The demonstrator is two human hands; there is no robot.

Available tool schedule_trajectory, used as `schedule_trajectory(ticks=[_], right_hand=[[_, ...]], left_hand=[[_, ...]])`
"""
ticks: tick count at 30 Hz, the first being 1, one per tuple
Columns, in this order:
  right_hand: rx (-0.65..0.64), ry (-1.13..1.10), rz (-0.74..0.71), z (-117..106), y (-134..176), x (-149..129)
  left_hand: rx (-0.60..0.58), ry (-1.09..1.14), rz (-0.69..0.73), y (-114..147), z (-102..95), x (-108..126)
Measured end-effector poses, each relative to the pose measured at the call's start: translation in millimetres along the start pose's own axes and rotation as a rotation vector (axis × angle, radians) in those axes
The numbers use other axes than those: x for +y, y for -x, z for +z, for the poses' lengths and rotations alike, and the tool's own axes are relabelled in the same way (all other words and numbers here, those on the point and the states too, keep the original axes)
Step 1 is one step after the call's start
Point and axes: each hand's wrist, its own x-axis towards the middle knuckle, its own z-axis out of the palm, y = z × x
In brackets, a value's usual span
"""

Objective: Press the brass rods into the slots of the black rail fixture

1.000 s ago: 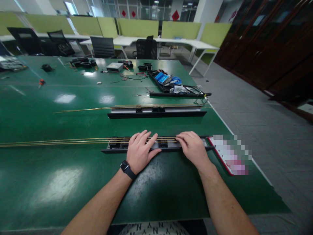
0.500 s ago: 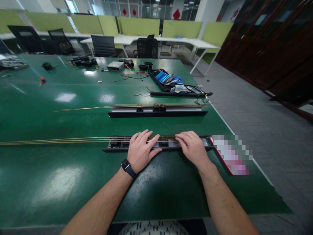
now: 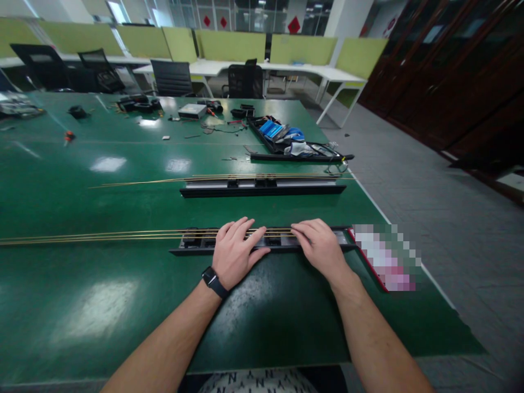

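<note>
Just in front of me on the green table lies a long black channel [image 3: 192, 251] with a silver inside and dark blocks set in it. Several thin brass rods [image 3: 123, 235] run along it and stick out far past its left end. My left hand [image 3: 235, 251], with a dark watch [image 3: 209, 276] on the wrist, rests spread over the middle of the channel and the rods. Fingers and thumb of my right hand [image 3: 319, 245] are pinched at the rods farther right; their tips partly hide what they grip.
A second black channel [image 3: 262, 191] with brass rods lies beyond. Behind it sits a black frame [image 3: 301, 158] with gloves and blue items. A blurred red-edged object [image 3: 385, 256] lies at the right. A screwdriver-like orange tool [image 3: 69, 136] and a silver box [image 3: 192, 111] are farther off.
The right hand has shifted very slightly left along the rods, still pinched. The left hand keeps its place; the whole view has drifted a little.
</note>
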Motion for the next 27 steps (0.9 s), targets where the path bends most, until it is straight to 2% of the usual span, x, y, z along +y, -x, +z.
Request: schedule_trajectory(ticks=[27], right_hand=[[0.011,0.036,0.032,-7.2,-0.3,6.7]], left_hand=[[0.027,0.020,0.019,0.4,1.5,-2.0]])
